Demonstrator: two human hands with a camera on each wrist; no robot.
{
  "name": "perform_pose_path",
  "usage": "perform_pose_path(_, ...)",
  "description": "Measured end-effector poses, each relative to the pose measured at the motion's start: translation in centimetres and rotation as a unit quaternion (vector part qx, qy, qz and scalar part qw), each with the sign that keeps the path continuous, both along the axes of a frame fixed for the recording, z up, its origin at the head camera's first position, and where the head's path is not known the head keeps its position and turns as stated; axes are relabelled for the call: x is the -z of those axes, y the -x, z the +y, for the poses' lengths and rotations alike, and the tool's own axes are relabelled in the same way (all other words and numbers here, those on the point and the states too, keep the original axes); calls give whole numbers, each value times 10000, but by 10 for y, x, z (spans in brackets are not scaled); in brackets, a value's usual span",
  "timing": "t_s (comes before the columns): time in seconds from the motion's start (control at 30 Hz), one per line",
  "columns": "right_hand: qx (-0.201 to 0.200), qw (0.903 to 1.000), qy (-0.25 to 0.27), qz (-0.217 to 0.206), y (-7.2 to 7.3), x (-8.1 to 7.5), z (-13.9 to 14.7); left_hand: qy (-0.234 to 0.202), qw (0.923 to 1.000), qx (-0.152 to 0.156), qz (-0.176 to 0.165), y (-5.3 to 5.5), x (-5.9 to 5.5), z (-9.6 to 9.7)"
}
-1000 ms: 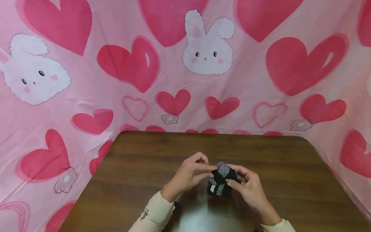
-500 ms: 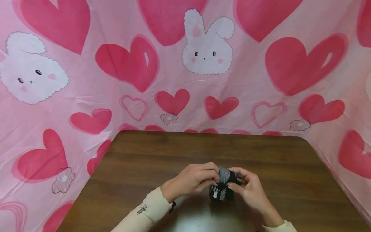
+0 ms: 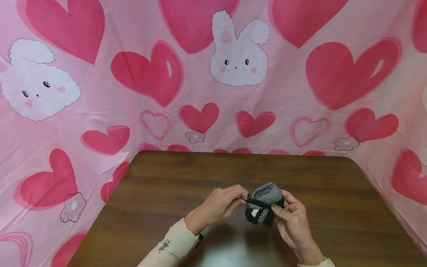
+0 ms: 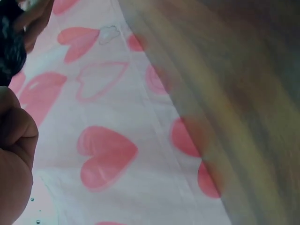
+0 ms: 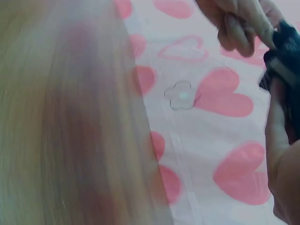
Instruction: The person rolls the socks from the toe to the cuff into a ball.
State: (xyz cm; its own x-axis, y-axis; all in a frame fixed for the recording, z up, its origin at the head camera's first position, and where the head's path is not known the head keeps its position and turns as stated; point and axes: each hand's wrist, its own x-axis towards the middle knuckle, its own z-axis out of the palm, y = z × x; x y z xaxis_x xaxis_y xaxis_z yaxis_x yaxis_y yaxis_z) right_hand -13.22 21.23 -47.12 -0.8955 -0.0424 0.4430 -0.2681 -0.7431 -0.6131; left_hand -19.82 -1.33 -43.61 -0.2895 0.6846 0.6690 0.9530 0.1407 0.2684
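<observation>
A rolled-up black sock bundle (image 3: 260, 214) with white and grey stripes is held above the table in the head view. Its top gapes wide, showing a grey knit lining (image 3: 268, 193). My left hand (image 3: 216, 207) pinches the bundle's left edge between thumb and fingers, the fabric drawn out to a point there. From the right, my right hand (image 3: 297, 224) grips it, thumb in front and fingers behind. Only a dark part of the socks (image 4: 10, 51) shows at the left wrist view's edge. The right wrist view has them (image 5: 285, 61) at its right side, between both hands.
A brown wooden table (image 3: 186, 174) with rounded far corners lies under the hands. Pink cloth (image 3: 287, 96) printed with hearts and rabbits hangs behind it and along both sides. Cream sleeves (image 3: 176, 241) cover the forearms.
The top of the sock bundle has been pulled wider, and more grey lining shows. The bundle has shifted slightly right and up, while my left hand has drawn its edge leftward.
</observation>
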Motion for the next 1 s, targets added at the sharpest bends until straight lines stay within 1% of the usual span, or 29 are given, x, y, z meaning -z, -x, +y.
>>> perform_pose_path(0.03,13,9995,303,-50,0,0,-2,-93,9999,10,-49,0,2,2)
perform_pose_path(0.1,178,9966,755,-262,0,-1,-5,-237,9996,23,-121,-1,6,5)
perform_pose_path(0.2,551,9902,1013,-789,-2,-4,-10,-362,9991,-35,-220,-2,13,10)
perform_pose_path(0.27,572,9839,1190,-1204,-3,-8,-12,-390,9990,-135,-199,-5,14,12)
perform_pose_path(0.33,531,9766,1363,-1580,-5,-12,-13,-355,9990,-267,-68,-8,14,15)
perform_pose_path(0.4,528,9668,1578,-1941,-6,-16,-13,-292,9988,-367,158,-11,13,16)
perform_pose_path(0.47,643,9551,1744,-2306,-6,-20,-14,-178,9979,-392,481,-17,13,16)
perform_pose_path(0.53,770,9465,1803,-2564,-6,-23,-15,-87,9968,-416,680,-22,15,17)
perform_pose_path(0.6,723,9415,1956,-2646,-6,-24,-16,-48,9963,-509,698,-26,18,17)
perform_pose_path(0.63,594,9400,2088,-2630,-6,-24,-16,-49,9963,-551,651,-27,21,18)
perform_pose_path(0.7,277,9379,2378,-2512,-6,-24,-17,-106,9967,-663,452,-27,29,21)
perform_pose_path(0.77,1,9301,2771,-2410,-6,-23,-19,-162,9967,-737,309,-28,35,24)
perform_pose_path(0.8,2,9245,2913,-2457,-5,-23,-20,-153,9968,-724,308,-30,38,25)
perform_pose_path(0.83,90,9203,2999,-2512,-4,-24,-22,-113,9967,-709,372,-32,39,27)
perform_pose_path(0.87,318,9153,3076,-2581,-1,-24,-24,-51,9964,-692,480,-34,39,28)
perform_pose_path(0.9,665,9119,3076,-2636,1,-25,-27,44,9954,-688,664,-37,38,30)
perform_pose_path(0.97,1590,9121,2669,-2676,8,-24,-34,189,9906,-784,1103,-41,35,31)
perform_pose_path(1.0,2046,9107,2382,-2683,11,-23,-38,213,9882,-847,1256,-42,33,32)
